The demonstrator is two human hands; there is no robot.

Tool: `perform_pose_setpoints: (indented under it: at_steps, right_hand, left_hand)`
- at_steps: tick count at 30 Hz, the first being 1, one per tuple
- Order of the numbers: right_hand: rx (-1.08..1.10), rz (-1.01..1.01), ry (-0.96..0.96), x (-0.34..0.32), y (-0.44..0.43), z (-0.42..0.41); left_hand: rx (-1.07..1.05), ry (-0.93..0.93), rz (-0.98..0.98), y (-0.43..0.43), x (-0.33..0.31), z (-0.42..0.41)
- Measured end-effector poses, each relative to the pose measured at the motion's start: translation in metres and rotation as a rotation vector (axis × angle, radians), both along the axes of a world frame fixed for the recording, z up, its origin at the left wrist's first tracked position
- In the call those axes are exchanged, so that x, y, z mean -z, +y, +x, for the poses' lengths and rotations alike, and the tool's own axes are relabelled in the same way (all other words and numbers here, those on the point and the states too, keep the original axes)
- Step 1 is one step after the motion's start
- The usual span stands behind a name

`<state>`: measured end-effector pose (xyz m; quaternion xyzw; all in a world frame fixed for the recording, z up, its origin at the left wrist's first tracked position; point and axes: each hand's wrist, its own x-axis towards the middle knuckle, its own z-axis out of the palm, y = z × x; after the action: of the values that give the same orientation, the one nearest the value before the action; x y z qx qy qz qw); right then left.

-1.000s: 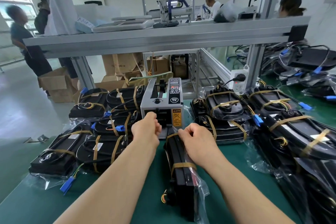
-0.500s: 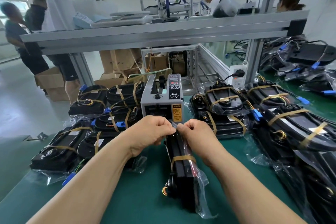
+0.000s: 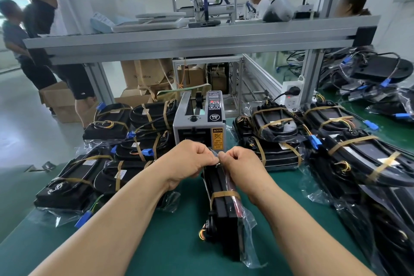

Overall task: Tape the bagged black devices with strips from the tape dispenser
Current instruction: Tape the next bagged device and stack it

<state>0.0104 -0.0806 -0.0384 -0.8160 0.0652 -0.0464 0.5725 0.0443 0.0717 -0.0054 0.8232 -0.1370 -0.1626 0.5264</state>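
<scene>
A bagged black device (image 3: 224, 215) stands on edge on the green mat, running away from me, with one brown tape strip around its middle. My left hand (image 3: 190, 161) and my right hand (image 3: 237, 166) meet above its far end, fingertips pinched together on the clear bag there. Whether a tape strip sits between the fingers I cannot tell. The grey tape dispenser (image 3: 199, 125) stands just behind my hands, its slot facing me.
Taped bagged devices are piled left (image 3: 107, 163) and right (image 3: 277, 139) of the dispenser, more along the right edge (image 3: 367, 163). A metal shelf (image 3: 190, 40) spans overhead. A power strip (image 3: 292, 94) hangs on the right post. People stand at the left and behind the shelf.
My left hand came back from the dispenser slot and joined my right hand at the device's far end. Both hands now pinch together there.
</scene>
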Motion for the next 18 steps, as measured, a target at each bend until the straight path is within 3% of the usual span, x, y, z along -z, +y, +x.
perform_pose_setpoints:
  at_steps: [9, 18]
  right_hand:
    - [-0.006, 0.013, 0.001, -0.002, 0.001, -0.001]
    - [-0.017, 0.010, 0.001, -0.004, 0.001, -0.004]
  left_hand:
    - [-0.027, -0.016, 0.010, -0.001, 0.005, 0.003]
    - [-0.065, -0.160, 0.036, -0.004, 0.014, -0.002]
